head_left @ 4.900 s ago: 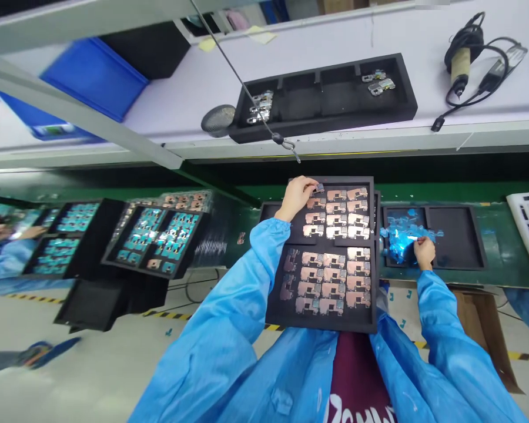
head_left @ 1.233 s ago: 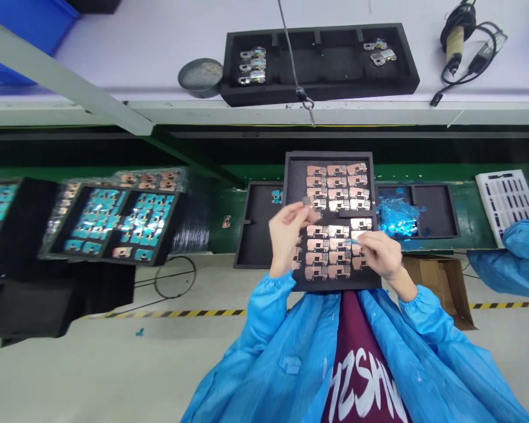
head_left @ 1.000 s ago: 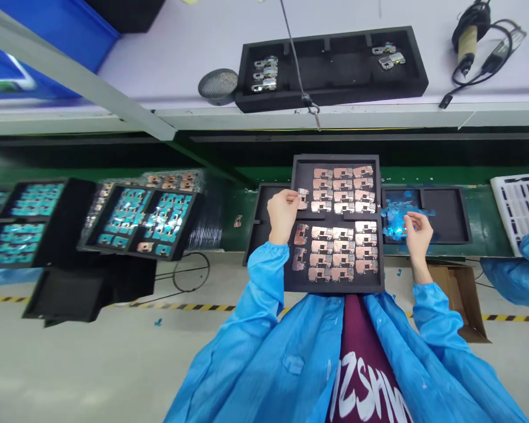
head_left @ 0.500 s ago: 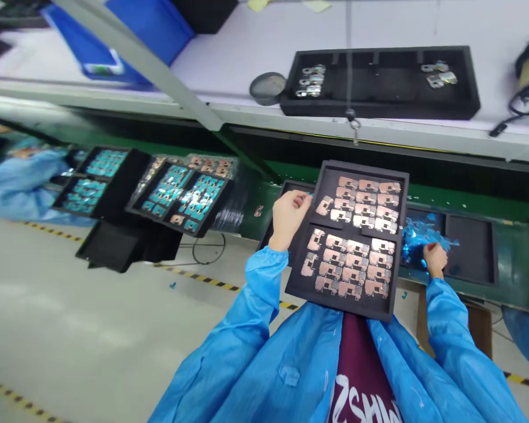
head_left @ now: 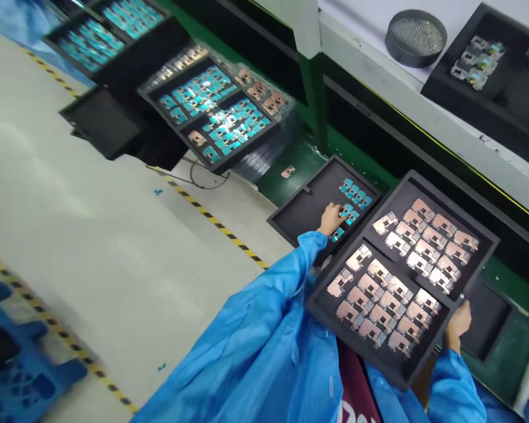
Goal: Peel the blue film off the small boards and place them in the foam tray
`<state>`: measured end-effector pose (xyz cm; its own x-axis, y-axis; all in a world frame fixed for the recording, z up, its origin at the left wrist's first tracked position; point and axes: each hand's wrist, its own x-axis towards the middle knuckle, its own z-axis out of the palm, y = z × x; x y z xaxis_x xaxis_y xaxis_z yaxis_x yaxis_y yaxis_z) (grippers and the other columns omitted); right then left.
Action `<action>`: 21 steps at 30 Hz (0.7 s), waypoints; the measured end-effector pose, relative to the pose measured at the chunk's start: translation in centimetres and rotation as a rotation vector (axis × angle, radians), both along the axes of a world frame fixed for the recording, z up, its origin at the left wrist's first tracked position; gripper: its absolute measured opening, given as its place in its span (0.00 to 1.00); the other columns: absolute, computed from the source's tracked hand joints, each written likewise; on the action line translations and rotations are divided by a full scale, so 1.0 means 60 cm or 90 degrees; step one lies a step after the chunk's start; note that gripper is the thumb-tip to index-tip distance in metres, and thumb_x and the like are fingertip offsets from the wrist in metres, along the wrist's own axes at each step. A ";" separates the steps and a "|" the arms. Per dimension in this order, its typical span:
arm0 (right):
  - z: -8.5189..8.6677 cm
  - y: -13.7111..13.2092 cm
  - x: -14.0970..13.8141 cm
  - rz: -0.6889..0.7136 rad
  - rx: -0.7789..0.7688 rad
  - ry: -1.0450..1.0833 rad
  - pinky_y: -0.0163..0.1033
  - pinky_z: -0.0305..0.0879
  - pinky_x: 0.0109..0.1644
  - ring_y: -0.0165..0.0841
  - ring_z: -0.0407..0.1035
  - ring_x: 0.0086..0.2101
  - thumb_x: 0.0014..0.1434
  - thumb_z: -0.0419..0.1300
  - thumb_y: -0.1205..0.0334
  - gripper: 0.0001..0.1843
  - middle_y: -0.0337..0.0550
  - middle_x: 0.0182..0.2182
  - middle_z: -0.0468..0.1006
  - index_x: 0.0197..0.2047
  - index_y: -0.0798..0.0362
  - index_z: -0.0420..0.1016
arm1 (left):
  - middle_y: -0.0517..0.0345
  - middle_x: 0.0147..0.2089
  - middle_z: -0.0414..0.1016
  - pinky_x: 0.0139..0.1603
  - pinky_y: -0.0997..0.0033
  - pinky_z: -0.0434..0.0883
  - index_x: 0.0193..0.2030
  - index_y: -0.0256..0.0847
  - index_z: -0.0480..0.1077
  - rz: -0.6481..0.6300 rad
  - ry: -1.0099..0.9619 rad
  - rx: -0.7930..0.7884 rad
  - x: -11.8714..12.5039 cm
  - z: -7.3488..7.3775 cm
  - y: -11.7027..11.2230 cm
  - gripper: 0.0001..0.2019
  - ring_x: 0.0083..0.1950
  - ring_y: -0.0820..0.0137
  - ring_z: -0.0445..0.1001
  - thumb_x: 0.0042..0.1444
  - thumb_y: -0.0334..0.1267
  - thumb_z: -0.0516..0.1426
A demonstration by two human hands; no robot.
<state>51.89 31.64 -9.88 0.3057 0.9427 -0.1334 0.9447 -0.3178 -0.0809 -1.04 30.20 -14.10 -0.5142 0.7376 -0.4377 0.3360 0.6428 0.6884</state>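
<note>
My left hand [head_left: 332, 218] is over the lower black tray [head_left: 306, 214]. Its fingertips are closed on one of the small metal plates with blue film [head_left: 349, 212], among several lying along that tray's right side. Overlapping this tray, nearer my body, is a two-compartment black tray [head_left: 405, 376] with rows of bare copper-coloured metal plates [head_left: 392, 302]. My right hand [head_left: 459, 323] is at its right edge, bent against the rim, and part of the fingers is hidden behind it.
Further left stand stacked black trays [head_left: 211, 111] with blue-filmed plates. One loose copper-coloured plate [head_left: 288, 171] lies on the green bench [head_left: 275, 188]. On the upper shelf are a round dish [head_left: 417, 38] and another black tray [head_left: 520, 88]. A blue plastic pallet [head_left: 22, 358] sits on the floor.
The view has swung left and tilted. My left hand has gone down into the lower tray, onto the blue-filmed plates. My right hand has left the blue film pile for the upper tray's edge.
</note>
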 end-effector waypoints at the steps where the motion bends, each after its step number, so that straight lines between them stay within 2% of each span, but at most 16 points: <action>1: 0.011 -0.006 0.003 -0.011 0.018 -0.004 0.65 0.80 0.45 0.63 0.84 0.43 0.64 0.51 0.53 0.24 0.66 0.42 0.85 0.53 0.53 0.80 | 0.38 0.63 0.76 0.65 0.62 0.70 0.52 0.37 0.77 0.013 -0.011 0.001 0.013 -0.006 0.010 0.13 0.65 0.54 0.74 0.61 0.33 0.70; 3: 0.040 -0.023 0.009 -0.038 0.057 0.004 0.64 0.80 0.51 0.63 0.84 0.46 0.62 0.54 0.48 0.26 0.64 0.43 0.86 0.55 0.53 0.80 | 0.34 0.66 0.73 0.68 0.58 0.68 0.54 0.37 0.74 0.050 -0.036 0.001 0.028 -0.010 0.026 0.17 0.69 0.51 0.70 0.60 0.32 0.71; 5: 0.075 -0.042 0.012 -0.047 0.099 0.051 0.62 0.79 0.53 0.62 0.84 0.46 0.61 0.56 0.44 0.28 0.63 0.43 0.87 0.54 0.54 0.80 | 0.33 0.64 0.74 0.68 0.55 0.69 0.54 0.36 0.72 0.092 -0.072 0.001 0.028 -0.003 0.038 0.20 0.68 0.50 0.71 0.58 0.30 0.72; 8: 0.139 -0.072 -0.006 -0.058 0.160 0.138 0.62 0.79 0.52 0.60 0.83 0.42 0.60 0.57 0.39 0.30 0.62 0.44 0.87 0.51 0.54 0.83 | 0.40 0.49 0.80 0.61 0.55 0.74 0.47 0.37 0.71 0.153 -0.156 0.009 0.006 0.023 0.044 0.18 0.57 0.53 0.78 0.54 0.31 0.73; 10: 0.187 -0.090 -0.045 -0.058 0.201 0.206 0.59 0.79 0.48 0.56 0.83 0.40 0.62 0.60 0.37 0.30 0.60 0.44 0.87 0.51 0.54 0.84 | 0.49 0.39 0.79 0.53 0.58 0.77 0.43 0.39 0.70 0.189 -0.223 0.033 -0.016 0.056 0.034 0.17 0.48 0.58 0.80 0.55 0.36 0.73; 13: 0.264 -0.115 -0.148 0.018 0.247 0.357 0.52 0.79 0.44 0.49 0.83 0.39 0.67 0.63 0.39 0.25 0.55 0.45 0.87 0.53 0.51 0.84 | 0.54 0.37 0.78 0.48 0.62 0.80 0.42 0.42 0.68 0.228 -0.302 0.100 -0.035 0.133 -0.011 0.17 0.42 0.64 0.81 0.58 0.46 0.70; 15: 0.312 -0.127 -0.234 0.162 0.227 0.450 0.50 0.79 0.44 0.47 0.82 0.41 0.70 0.64 0.45 0.17 0.53 0.47 0.87 0.50 0.48 0.85 | 0.53 0.41 0.81 0.51 0.60 0.81 0.44 0.43 0.67 0.241 -0.358 0.175 -0.023 0.199 -0.053 0.18 0.44 0.64 0.83 0.58 0.49 0.69; 17: 0.350 -0.134 -0.318 0.329 0.165 0.536 0.47 0.79 0.41 0.44 0.82 0.43 0.72 0.65 0.51 0.12 0.50 0.47 0.87 0.51 0.46 0.85 | 0.53 0.43 0.82 0.53 0.56 0.82 0.45 0.44 0.67 0.239 -0.461 0.270 0.014 0.268 -0.096 0.21 0.47 0.61 0.85 0.56 0.50 0.71; 18: 0.364 -0.134 -0.354 0.383 0.148 0.579 0.46 0.78 0.39 0.42 0.81 0.40 0.71 0.66 0.53 0.11 0.49 0.46 0.87 0.52 0.46 0.84 | 0.54 0.42 0.82 0.53 0.55 0.82 0.45 0.45 0.67 0.230 -0.523 0.308 0.040 0.300 -0.115 0.22 0.47 0.60 0.86 0.54 0.49 0.72; 19: 0.373 -0.134 -0.385 0.407 0.129 0.620 0.44 0.78 0.37 0.40 0.80 0.38 0.71 0.67 0.54 0.12 0.48 0.46 0.87 0.54 0.46 0.83 | 0.56 0.41 0.82 0.52 0.55 0.82 0.44 0.45 0.68 0.214 -0.571 0.324 0.069 0.329 -0.130 0.22 0.45 0.60 0.86 0.54 0.48 0.74; 21: 0.380 -0.129 -0.424 0.393 0.100 0.690 0.41 0.77 0.34 0.35 0.79 0.34 0.69 0.70 0.54 0.14 0.46 0.44 0.86 0.55 0.48 0.81 | 0.59 0.36 0.80 0.48 0.60 0.81 0.40 0.45 0.68 0.175 -0.620 0.313 0.128 0.375 -0.153 0.20 0.40 0.63 0.84 0.54 0.47 0.74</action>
